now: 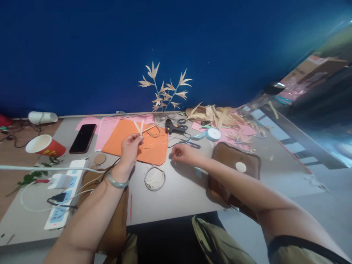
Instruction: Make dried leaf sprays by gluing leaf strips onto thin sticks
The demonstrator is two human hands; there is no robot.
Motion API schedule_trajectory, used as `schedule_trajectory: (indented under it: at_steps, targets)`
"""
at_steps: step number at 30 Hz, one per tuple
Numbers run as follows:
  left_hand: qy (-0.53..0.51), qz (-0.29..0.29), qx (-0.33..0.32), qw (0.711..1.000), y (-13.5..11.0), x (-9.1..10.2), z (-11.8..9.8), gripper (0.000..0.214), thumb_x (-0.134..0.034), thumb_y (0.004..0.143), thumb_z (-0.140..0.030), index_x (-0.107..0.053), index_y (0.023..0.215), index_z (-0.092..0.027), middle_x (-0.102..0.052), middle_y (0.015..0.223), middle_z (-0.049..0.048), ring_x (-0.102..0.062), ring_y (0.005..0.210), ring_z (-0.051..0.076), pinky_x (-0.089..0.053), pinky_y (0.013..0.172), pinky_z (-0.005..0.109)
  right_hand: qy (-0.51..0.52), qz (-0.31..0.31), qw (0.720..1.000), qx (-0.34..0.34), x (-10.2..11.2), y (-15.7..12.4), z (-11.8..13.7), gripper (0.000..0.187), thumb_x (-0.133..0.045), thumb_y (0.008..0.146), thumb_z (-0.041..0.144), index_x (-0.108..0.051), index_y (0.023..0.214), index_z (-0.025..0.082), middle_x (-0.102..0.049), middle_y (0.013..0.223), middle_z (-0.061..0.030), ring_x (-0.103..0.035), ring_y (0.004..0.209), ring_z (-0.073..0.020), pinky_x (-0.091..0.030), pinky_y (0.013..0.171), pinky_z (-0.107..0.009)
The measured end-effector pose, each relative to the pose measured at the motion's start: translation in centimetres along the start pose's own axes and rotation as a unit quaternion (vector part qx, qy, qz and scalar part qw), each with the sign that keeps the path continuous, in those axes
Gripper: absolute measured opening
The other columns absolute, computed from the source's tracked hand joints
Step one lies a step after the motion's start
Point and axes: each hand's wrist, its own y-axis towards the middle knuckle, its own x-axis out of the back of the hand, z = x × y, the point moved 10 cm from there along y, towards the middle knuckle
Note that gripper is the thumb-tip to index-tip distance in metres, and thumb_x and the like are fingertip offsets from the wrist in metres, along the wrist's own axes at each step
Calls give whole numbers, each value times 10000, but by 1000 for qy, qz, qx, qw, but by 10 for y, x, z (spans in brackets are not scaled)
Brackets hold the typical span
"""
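My left hand [129,146] is closed in a pinch on a small sprig of pale dried leaves [140,128], held upright over an orange paper sheet [143,145]. A pale green bangle [117,182] circles that wrist. My right hand [183,153] rests on the grey table [178,190] with fingers curled shut, just right of the orange sheet; what it holds, if anything, is hidden. Dark scissors [192,145] lie just beyond it. A round clear dish [154,178] with leaf pieces sits between my forearms.
A black glue gun [174,127], blue ribbon roll [213,134], heap of dried leaves [214,115] and a leaf branch [165,91] stand at the back. A phone [82,138], red paper cup [45,145], power strip [64,192] with cables lie left. A brown pouch [233,161] lies right.
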Motion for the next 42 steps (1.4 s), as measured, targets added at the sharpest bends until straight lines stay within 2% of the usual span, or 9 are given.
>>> schedule_trajectory:
  at_steps: [9,13,17,20,24,29,36,38,42]
  targets:
    - [-12,8,9,1000,2,-1,4,268,-782,539,-276,-651,729,-139,-612,628,-24,-566,546,80,-448,589,214,-111,-1,993,37,3,-1,14,47,-640,685,170,-632,731,161,-689,721,-19,-595,631,-128,-383,590,-215]
    - [-21,-4,5,1000,3,1,3,274,-782,536,-287,-646,722,-139,-609,627,-27,-561,542,73,-460,601,214,-113,-17,991,71,13,-9,29,83,-598,767,232,-628,738,159,-685,748,-34,-578,635,-130,-375,599,-226]
    - [-18,-19,-13,1000,2,7,-6,265,-763,567,-272,-639,761,-142,-613,674,-23,-572,583,76,-464,623,211,-125,-44,989,71,30,-19,39,109,-564,811,245,-627,771,164,-638,647,-10,-527,560,-116,-344,561,-225]
    - [-13,-26,-22,999,2,10,-10,242,-738,599,-273,-627,772,-145,-607,670,-24,-568,584,76,-452,615,206,-161,-39,983,83,34,-27,42,120,-549,830,243,-633,787,168,-625,643,-12,-528,565,-121,-356,570,-232]
    - [-13,-34,-18,999,2,10,-7,236,-740,579,-263,-624,747,-144,-599,651,-28,-561,567,77,-443,600,206,-224,-14,966,131,25,-43,41,126,-574,823,235,-650,904,174,-657,893,-76,-608,744,-168,-452,690,-280]
    - [-3,-20,-35,999,2,6,-7,220,-743,582,-268,-635,730,-147,-603,652,-22,-549,570,77,-451,613,215,-280,-41,945,166,18,-62,43,259,-586,835,256,-628,1078,176,-538,1238,-168,-580,1064,-270,-491,882,-415]
    - [12,-16,-40,999,1,6,-7,199,-732,602,-267,-633,734,-154,-603,650,-21,-558,577,83,-438,590,208,-316,-119,903,266,22,-77,78,235,-506,877,217,-613,1076,152,-492,1311,-194,-426,1252,-320,-402,990,-516]
    - [10,-23,-48,999,2,8,-8,192,-726,606,-262,-632,735,-155,-602,650,-24,-558,575,82,-439,595,208,-327,-100,895,288,14,-79,85,229,-515,866,201,-617,1065,152,-524,1279,-184,-439,1231,-308,-372,1006,-510]
    - [2,-36,-62,997,5,12,-11,188,-716,606,-249,-629,738,-148,-607,671,-18,-558,578,80,-435,601,209,-347,17,886,306,-18,-76,90,222,-527,845,195,-633,1036,153,-618,1097,-145,-532,1075,-259,-308,1024,-475]
